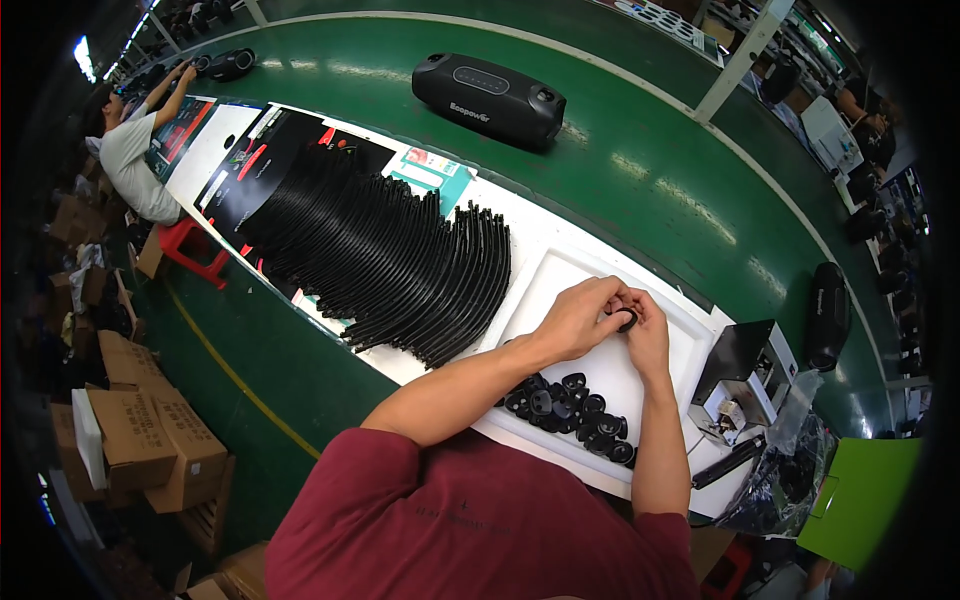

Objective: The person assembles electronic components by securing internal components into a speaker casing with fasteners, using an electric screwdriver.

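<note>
My left hand (578,318) and my right hand (648,330) meet over a white foam tray (560,275), both gripping one small black plastic part (627,319) between the fingertips. Under my forearms, at the tray's near side, lies a heap of several similar small black parts (575,410). A long fanned row of black curved strips (400,255) lies on the bench left of the tray.
A green conveyor belt (650,170) carries a black cylindrical speaker (490,100) and another speaker (828,315) at right. A small grey machine (745,380) stands right of the tray. Another person (135,150) works at far left. Cardboard boxes (140,440) stand on the floor.
</note>
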Motion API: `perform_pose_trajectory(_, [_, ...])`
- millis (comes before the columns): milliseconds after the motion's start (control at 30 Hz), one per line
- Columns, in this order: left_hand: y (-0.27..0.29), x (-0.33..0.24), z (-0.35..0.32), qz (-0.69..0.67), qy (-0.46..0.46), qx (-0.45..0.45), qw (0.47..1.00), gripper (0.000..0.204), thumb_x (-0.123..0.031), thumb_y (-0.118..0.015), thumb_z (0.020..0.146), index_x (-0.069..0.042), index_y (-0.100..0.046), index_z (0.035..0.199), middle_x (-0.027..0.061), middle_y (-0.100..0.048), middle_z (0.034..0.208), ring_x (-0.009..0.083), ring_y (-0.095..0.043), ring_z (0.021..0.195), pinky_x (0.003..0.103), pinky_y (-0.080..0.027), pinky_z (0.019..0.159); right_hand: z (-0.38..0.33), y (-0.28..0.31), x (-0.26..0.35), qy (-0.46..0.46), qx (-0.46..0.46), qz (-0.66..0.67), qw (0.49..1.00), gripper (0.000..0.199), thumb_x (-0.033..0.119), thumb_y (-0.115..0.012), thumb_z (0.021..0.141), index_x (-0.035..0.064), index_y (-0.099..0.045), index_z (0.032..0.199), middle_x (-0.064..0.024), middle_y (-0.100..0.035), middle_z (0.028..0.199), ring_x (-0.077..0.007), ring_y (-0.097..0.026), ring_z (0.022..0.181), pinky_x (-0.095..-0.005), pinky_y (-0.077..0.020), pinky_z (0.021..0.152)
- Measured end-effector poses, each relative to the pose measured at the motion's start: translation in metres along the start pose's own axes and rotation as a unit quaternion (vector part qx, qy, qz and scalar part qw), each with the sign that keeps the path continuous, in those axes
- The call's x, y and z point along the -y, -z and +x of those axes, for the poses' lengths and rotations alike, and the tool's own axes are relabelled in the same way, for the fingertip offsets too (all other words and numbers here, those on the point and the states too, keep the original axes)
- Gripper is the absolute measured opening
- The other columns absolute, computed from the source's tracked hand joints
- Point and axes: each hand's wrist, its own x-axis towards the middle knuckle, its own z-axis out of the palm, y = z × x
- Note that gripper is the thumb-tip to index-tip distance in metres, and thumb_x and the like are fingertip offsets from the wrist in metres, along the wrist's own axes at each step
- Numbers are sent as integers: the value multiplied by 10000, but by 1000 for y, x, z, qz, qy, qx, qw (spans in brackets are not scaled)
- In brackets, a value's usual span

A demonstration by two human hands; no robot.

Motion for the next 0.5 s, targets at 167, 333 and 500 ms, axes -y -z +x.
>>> perform_pose_trajectory(167, [5,-8,3,-3,-35,-47,998,192,-130,-734,913,-20,-672,1056,114,-690,956,247,-674,869,352,-546,810,1,2,12,-26,-34,-9,999,252,49,-616,1020,-28,-614,1260,-75,-721,1071,-125,-675,916,-256,-537,799])
perform_pose_trajectory(333, [9,-21,3,-26,-68,-51,996,178,-116,-735,905,-19,-670,1039,115,-678,937,249,-669,852,351,-542,791,19,-3,43,-2,-77,49,996,249,113,-579,1060,-10,-610,1274,-75,-701,999,-110,-662,865,-255,-531,751])
perform_pose_trajectory(500, [12,-27,1,-67,-110,-64,990,159,-91,-736,886,-21,-668,1011,123,-674,916,270,-667,836,362,-542,765,63,-25,64,-9,-53,-32,998,299,158,-653,1032,37,-603,1301,-35,-686,965,-97,-631,786,-259,-537,664])
